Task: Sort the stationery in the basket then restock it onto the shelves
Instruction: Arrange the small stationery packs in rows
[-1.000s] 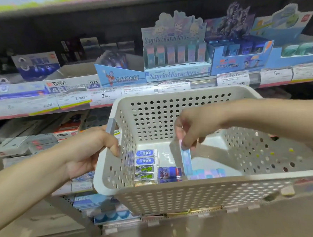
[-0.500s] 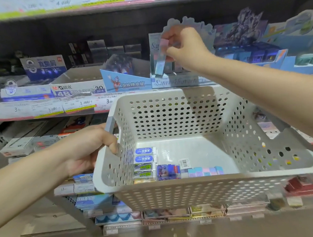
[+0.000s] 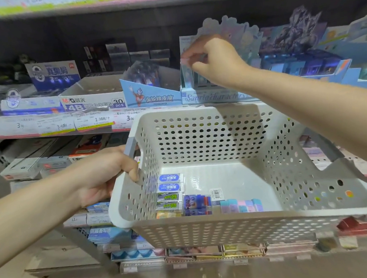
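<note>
the shelf (image 3: pixel 50 124) runs across the far side, with a display box (image 3: pixel 214 96) on it. the basket (image 3: pixel 225 226) sits near, the left hand (image 3: pixel 103 175) grasping its left rim. the right hand (image 3: pixel 214 58) pinches a slim eraser (image 3: pixel 185 75) standing at the box's left end. more erasers (image 3: pixel 203 203) lie along the basket's near wall.

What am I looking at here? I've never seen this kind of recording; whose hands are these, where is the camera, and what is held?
No machine here: a person wears a camera on the head, looking down at both bare hands. The left hand grips the side of a white perforated basket. Small packaged erasers and pastel erasers lie along its near wall. The right hand reaches to the shelf, pinching a slim pastel eraser at the Sanrio display box.
</note>
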